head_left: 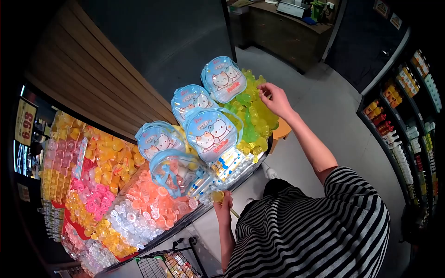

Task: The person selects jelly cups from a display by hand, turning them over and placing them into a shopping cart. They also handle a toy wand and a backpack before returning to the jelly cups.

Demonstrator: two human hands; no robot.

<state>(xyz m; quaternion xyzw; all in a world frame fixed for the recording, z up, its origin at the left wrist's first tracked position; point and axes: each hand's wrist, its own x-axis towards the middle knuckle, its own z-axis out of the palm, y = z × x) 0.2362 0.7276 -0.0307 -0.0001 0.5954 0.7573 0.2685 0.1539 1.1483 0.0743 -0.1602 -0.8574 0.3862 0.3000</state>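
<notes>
My right hand reaches out to the far end of a display bin, its fingertips on a heap of yellow and green jelly cups. Whether it grips a cup is hidden by the fingers. My left hand is held low at the front edge of the bin, pinching a small yellow jelly cup. Several blue clear cat-print bags filled with sweets lie on top of the jellies between my hands. My striped shirt fills the lower right.
Pink, orange, yellow and white jelly cups fill the bin to the left. A wire shopping cart stands below it. An orange stool sits by the bin's end. Shelves of bottles line the right; grey floor lies between.
</notes>
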